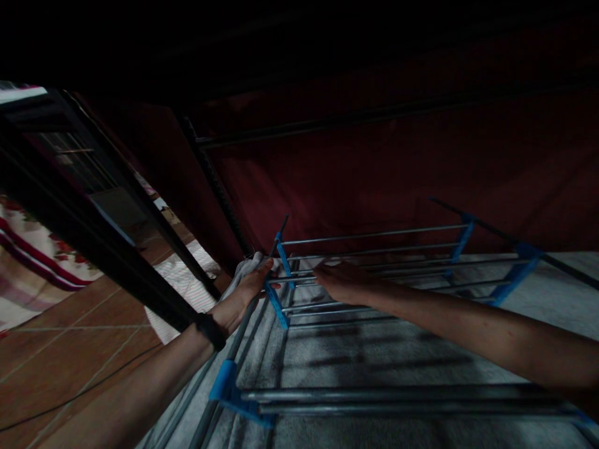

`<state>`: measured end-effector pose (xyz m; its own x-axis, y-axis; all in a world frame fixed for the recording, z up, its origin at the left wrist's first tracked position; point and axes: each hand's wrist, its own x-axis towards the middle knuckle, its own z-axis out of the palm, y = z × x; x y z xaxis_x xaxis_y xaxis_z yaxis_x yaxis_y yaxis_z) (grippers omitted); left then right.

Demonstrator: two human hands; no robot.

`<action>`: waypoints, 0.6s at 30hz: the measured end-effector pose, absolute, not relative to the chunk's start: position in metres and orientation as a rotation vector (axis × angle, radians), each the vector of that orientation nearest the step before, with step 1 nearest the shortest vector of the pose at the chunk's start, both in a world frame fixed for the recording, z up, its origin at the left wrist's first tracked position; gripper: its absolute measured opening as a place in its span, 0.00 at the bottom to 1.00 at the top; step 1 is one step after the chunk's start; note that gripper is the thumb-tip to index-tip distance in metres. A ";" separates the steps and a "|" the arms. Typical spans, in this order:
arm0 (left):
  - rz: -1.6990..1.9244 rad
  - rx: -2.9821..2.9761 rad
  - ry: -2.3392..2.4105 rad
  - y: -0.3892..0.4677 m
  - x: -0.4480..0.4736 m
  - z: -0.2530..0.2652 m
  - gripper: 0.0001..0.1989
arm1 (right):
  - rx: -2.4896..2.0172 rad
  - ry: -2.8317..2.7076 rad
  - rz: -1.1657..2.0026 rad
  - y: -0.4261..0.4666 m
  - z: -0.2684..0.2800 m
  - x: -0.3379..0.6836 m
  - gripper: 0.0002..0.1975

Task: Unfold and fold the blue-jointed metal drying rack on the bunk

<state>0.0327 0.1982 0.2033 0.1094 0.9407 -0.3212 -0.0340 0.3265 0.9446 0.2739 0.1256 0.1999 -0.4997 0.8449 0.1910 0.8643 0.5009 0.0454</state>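
A metal-tube rack (374, 267) with blue plastic brackets lies on grey-white cloth in front of me. My left hand (257, 279), with a dark band at the wrist, wraps around the rack's side tube beside a blue bracket (277, 304). Thumb and fingers sit on either side of that joint. My right hand (340, 282) reaches in from the right and closes around one of the thin cross rods just right of the same bracket; its fingertips are partly hidden. Nearer to me are thicker tubes (402, 394) joined by another blue bracket (225, 381).
Dark red fabric (374, 174) hangs behind the rack on a dark frame (213, 174). Black posts (116, 249) slant across the left. Beyond them are a brown tiled floor (93, 349), a striped cloth (182, 287), a floral cloth (51, 268) and a thin cable (88, 390).
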 end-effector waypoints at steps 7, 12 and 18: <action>0.903 1.173 1.448 0.213 0.032 0.207 0.19 | -1.508 -2.599 -0.107 0.125 0.209 0.274 0.15; 0.799 1.224 1.498 0.220 0.034 0.210 0.21 | -1.508 -2.604 0.029 0.136 0.215 0.275 0.15; 0.841 1.339 1.508 0.210 0.037 0.209 0.27 | -1.500 -2.611 0.152 0.143 0.217 0.274 0.14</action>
